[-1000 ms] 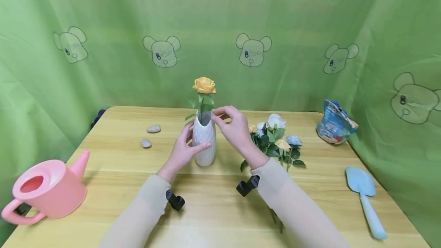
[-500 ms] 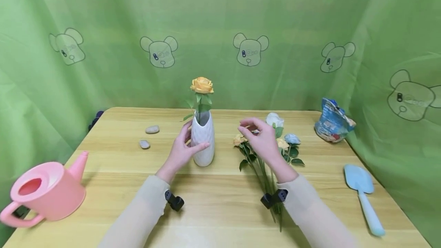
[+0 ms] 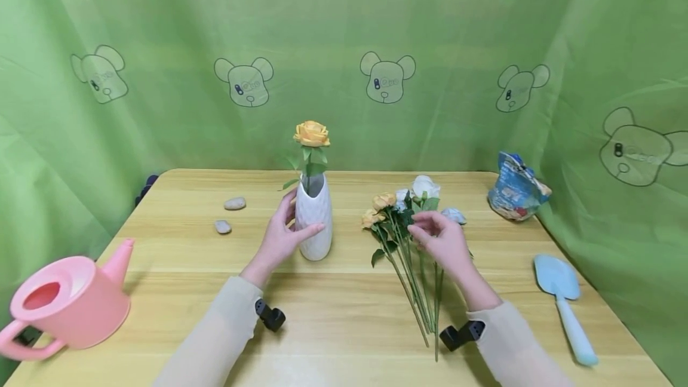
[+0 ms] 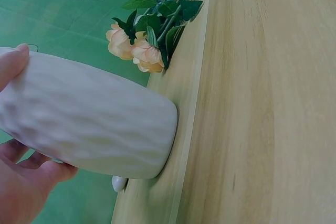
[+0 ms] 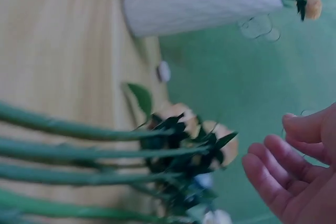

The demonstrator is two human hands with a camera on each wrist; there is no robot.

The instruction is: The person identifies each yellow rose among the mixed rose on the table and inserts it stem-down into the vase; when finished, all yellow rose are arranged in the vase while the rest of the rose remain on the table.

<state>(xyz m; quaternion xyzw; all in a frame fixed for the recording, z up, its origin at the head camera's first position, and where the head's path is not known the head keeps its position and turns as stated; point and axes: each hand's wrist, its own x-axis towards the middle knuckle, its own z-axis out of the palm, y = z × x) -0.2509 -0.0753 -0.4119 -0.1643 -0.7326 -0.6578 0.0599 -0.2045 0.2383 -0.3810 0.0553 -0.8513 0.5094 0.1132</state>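
Note:
A white textured vase (image 3: 314, 223) stands upright on the table, and my left hand (image 3: 283, 233) grips its side, fingers behind and thumb across the front. One orange-yellow rose (image 3: 312, 134) rises from the vase mouth, its leaves above the rim. In the left wrist view the vase (image 4: 94, 114) sits between thumb and fingers. My right hand (image 3: 443, 243) hovers over a bunch of loose roses (image 3: 384, 200) in yellow, white and pale blue, fingers loosely bent. Nothing is held in the right hand (image 5: 299, 161) in the right wrist view; the green stems (image 5: 79, 153) lie apart from it.
A pink watering can (image 3: 75, 303) stands at the front left. Two stones (image 3: 235, 203) lie left of the vase. To the right are a blue crumpled bag (image 3: 517, 189) and a light blue trowel (image 3: 564, 306). A green curtain (image 3: 322, 28) surrounds the wooden table (image 3: 333, 327).
My right hand has moved away from the vase mouth, rightward and down, to above the loose roses. The left hand keeps its grip on the vase, and the view has shifted slightly.

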